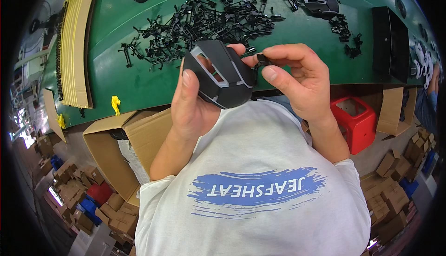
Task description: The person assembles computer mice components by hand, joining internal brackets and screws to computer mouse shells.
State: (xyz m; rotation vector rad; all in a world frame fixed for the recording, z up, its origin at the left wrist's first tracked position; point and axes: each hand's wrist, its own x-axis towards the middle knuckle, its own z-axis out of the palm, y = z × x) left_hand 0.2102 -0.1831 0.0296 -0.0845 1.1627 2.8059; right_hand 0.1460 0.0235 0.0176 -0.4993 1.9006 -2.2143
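My left hand (pixel 190 105) grips the black mouse shell (pixel 220 72), long axis toward 10 o'clock, while my right hand (pixel 297 77) pinches a small black clip (pixel 261 58) touching its 3 o'clock edge.

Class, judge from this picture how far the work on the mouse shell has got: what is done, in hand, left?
Done: two mouse shells lie finished-looking on the green bench. In hand: left hand holds a shell; right hand pinches a small black clip beside it, not yet fitted. Left: a pile of clips.
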